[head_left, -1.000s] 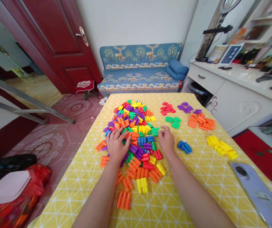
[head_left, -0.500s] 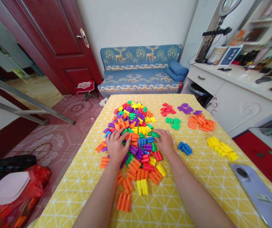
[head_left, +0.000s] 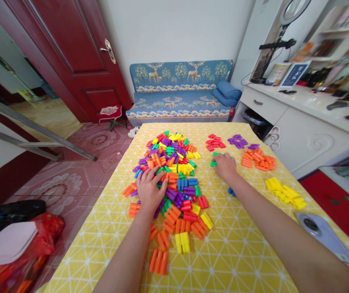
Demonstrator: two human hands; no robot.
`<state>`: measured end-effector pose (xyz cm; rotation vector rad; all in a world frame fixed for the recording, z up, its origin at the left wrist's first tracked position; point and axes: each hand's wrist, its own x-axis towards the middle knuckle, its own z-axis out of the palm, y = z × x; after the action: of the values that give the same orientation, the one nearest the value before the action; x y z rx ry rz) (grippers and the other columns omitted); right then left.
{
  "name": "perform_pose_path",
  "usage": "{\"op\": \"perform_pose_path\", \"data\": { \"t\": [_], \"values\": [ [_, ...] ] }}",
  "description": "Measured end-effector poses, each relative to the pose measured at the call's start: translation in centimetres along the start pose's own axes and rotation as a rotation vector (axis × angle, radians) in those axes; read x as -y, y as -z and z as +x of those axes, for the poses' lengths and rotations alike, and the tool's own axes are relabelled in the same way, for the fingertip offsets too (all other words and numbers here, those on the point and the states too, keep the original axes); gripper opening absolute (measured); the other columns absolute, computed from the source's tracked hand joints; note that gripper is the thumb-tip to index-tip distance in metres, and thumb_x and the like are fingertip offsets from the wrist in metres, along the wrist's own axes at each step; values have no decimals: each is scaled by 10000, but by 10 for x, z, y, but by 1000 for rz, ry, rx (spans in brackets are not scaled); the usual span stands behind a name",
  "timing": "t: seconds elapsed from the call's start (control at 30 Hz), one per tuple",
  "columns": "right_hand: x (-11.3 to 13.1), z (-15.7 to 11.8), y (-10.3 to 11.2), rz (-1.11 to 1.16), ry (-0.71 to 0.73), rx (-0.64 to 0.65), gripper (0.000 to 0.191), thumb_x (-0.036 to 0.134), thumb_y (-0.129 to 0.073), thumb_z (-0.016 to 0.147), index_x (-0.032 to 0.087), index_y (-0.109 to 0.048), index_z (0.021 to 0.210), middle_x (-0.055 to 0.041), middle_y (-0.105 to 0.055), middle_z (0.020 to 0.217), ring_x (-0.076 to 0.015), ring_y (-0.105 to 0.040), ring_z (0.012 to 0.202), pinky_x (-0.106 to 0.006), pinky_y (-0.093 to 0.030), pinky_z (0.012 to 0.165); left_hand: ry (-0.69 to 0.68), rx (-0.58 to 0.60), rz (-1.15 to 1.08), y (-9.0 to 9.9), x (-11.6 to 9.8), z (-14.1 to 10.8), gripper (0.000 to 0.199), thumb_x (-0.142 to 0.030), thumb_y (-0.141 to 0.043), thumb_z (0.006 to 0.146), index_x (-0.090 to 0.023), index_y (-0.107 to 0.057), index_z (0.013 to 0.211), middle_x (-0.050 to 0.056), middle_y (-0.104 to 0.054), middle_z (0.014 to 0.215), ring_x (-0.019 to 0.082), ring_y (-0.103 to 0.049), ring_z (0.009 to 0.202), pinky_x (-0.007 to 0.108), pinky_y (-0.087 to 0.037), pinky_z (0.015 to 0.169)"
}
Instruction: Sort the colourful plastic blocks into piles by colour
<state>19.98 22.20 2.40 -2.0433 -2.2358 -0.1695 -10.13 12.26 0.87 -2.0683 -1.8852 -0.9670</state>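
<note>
A big mixed pile of ribbed plastic building blocks (head_left: 177, 169) in orange, purple, green, yellow, red and blue covers the middle left of the table. My left hand (head_left: 150, 189) rests on the pile's left side, fingers spread over the blocks and gripping none. Further right, my right hand (head_left: 225, 167) is over the small group of green blocks (head_left: 214, 159), hiding most of it. Its fingers are bent down around a green block that is largely covered by the hand. Blue blocks (head_left: 231, 191) lie partly hidden under my right forearm.
Separate groups of red blocks (head_left: 215, 142), purple blocks (head_left: 238, 141), orange blocks (head_left: 258, 159) and yellow blocks (head_left: 285, 193) lie on the right of the yellow tablecloth (head_left: 101, 244). A phone (head_left: 330, 240) lies at the right edge. A blue sofa (head_left: 177, 89) stands beyond the table.
My right hand has moved right and away from the pile to the green group, and a green block is gone from the pile's right edge. My left hand has stayed in place.
</note>
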Motion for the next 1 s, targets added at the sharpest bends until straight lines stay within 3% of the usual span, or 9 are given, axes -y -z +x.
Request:
{"op": "perform_pose_path", "data": {
  "t": [0.2, 0.5, 0.57, 0.67, 0.8, 0.9, 1.0],
  "values": [
    [-12, 15, 4, -84, -37, 35, 274, 134, -554, 785, 231, -708, 989, -117, -643, 1072, -287, -472, 1071, -385, -353, 832, -2, -4, 0, -2, 2, 0, 229, -408, -590, 864, -331, -721, 1036, 2, -621, 1299, 295, -519, 1209, 522, -289, 1087],
    [6, 16, 13, -95, -130, 116, 309, 118, -568, 789, 151, -684, 1073, -174, -607, 1136, -295, -515, 1105, -391, -403, 854, 4, 1, -10, -1, 0, 0, 228, -402, -581, 869, -325, -719, 1034, 5, -624, 1295, 289, -514, 1218, 513, -292, 1085],
    [16, 4, 13, 11, -105, 55, 346, 182, -619, 788, 152, -658, 1130, -163, -588, 1178, -283, -520, 1114, -378, -414, 868, 10, -7, -10, -1, 0, 0, 229, -404, -588, 863, -325, -718, 1034, 1, -630, 1286, 288, -512, 1220, 511, -287, 1091],
    [39, -24, 7, 390, -1, -9, 270, 287, -635, 813, 179, -679, 1058, -100, -631, 1101, -216, -579, 1008, -326, -443, 856, 20, -15, -10, -1, 0, 0, 231, -405, -591, 859, -320, -718, 1033, 4, -633, 1282, 292, -513, 1217, 514, -278, 1100],
    [67, -60, -5, 822, 126, 57, 245, 328, -664, 782, 201, -695, 989, -51, -671, 989, -181, -619, 887, -313, -480, 809, 24, 6, -15, 0, 0, 0, 230, -403, -585, 863, -332, -717, 1038, -5, -626, 1293, 294, -515, 1211, 518, -281, 1098],
    [77, -73, -9, 930, 154, 49, 316, 298, -671, 757, 205, -685, 1059, -62, -661, 1041, -194, -615, 939, -332, -482, 831, 22, 3, -11, 1, -1, 0, 228, -404, -591, 859, -327, -720, 1031, -1, -629, 1288, 295, -519, 1204, 517, -288, 1092],
    [80, -74, -10, 942, 85, 54, 293, 270, -636, 758, 210, -689, 1040, -52, -669, 1004, -175, -611, 855, -319, -484, 787, 24, -7, -12, 0, -1, 0, 223, -396, -597, 857, -324, -722, 1027, 1, -634, 1282, 292, -519, 1207, 514, -282, 1096]
  ]
}}
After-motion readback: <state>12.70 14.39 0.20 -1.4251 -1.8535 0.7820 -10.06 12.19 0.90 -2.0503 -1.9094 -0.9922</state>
